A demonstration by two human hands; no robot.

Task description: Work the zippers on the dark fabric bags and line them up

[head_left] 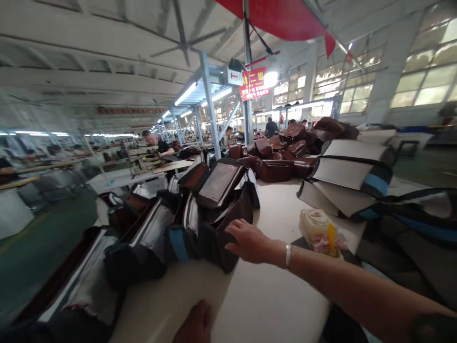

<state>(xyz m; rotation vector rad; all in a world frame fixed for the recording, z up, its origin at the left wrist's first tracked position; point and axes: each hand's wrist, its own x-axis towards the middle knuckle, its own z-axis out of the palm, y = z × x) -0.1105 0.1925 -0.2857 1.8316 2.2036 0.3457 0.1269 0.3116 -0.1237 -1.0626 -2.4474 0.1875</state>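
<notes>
Dark bag (218, 243) is seen on worktop (264, 300), left of right hand (247, 241), held loosely spread; left hand's (197, 325) state cannot be told. Softness and lightness are judged; edge hold is advised.

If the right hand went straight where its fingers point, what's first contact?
Probably the boxy dark-brown-and-black bag, which lies in line with the outstretched right hand. Depth is unclear from this single view; they may already be touching.

on that person's head, the lone camera looks forward and down, close over the hands (248, 242) and surface (271, 295), catching ceiling (93, 40).
</notes>
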